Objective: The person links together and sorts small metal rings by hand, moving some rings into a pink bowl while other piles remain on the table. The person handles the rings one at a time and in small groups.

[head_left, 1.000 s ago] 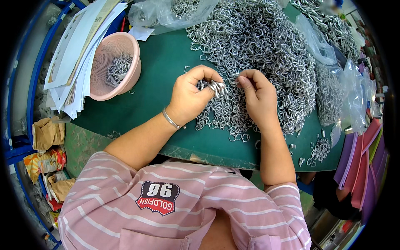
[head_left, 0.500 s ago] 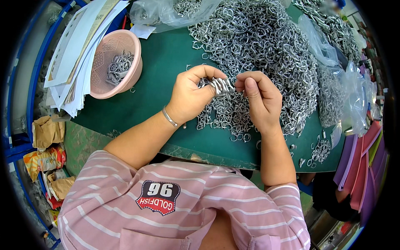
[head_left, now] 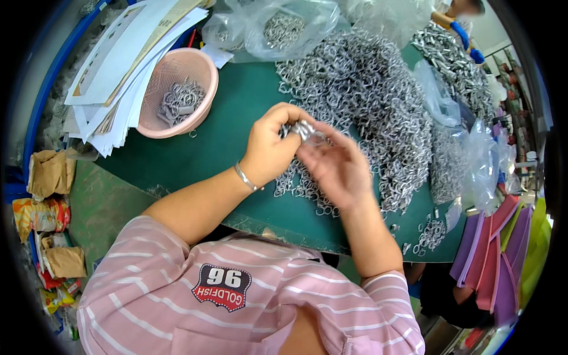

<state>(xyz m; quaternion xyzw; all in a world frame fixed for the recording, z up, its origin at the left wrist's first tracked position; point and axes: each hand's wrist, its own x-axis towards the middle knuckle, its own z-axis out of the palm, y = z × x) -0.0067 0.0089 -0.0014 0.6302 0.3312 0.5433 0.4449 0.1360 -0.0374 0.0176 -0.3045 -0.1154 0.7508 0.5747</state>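
Observation:
Between the thumb and fingers of my left hand (head_left: 266,149) is a short row of silvery metal rings (head_left: 303,129), held side by side. My right hand (head_left: 340,171) meets them from the right, its fingertips at the rings and its palm partly turned toward me. Motion smears that hand, so whether it grips a ring does not show. Just beyond both hands spreads a large heap of loose open metal rings (head_left: 378,100), its near edge running under my right hand.
A pink basket (head_left: 208,103) with metal pieces stands at the left beside stacked papers (head_left: 112,65). Clear plastic bags (head_left: 322,15) lie at the back. Toward the right are a small ring cluster (head_left: 432,234), another metal heap (head_left: 455,71) and a person's arm (head_left: 458,32).
My right hand has come left to the rings in my left hand, its fingers no longer apart from them. The view has shifted slightly; another person now shows at the far right.

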